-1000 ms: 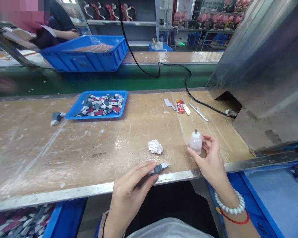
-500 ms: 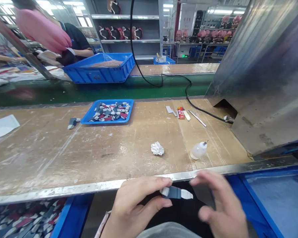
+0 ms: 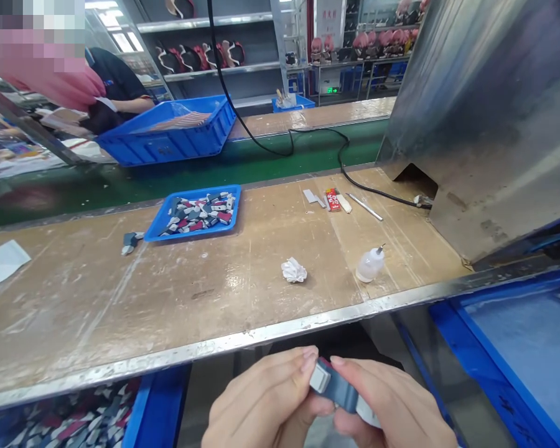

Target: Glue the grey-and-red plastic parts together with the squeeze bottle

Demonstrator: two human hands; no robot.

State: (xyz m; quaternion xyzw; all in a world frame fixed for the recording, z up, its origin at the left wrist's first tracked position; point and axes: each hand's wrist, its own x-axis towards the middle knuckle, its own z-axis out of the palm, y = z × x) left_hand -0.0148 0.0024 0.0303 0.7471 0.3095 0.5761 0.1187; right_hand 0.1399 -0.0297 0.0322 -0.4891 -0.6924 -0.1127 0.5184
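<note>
A small grey-blue and white plastic part (image 3: 338,387) with a trace of dark red sits between both hands, below the table's front edge. My left hand (image 3: 266,398) pinches its left end, beside a pale square face. Around the right end, my right hand (image 3: 392,398) has its thumb and fingers closed, partly covering the white tip. Similar parts fill a blue tray (image 3: 192,233) on the table, and a couple lie loose (image 3: 130,241) just left of it. A crumpled white tissue (image 3: 294,270) and a small translucent squeeze bottle (image 3: 370,264) with a thin metal tip stand nearer.
A blue bin (image 3: 137,410) of similar parts is below left; another blue bin (image 3: 499,373) is below right. A metal housing (image 3: 452,124) rises at right. A black cable (image 3: 378,191) crosses the table near a pen (image 3: 364,206). Across the green strip, a person works beside a blue crate (image 3: 168,146).
My right hand has come in from the right and closed on the part, which is now held by both hands and turned down to the right. The view has tilted and shifted slightly.
</note>
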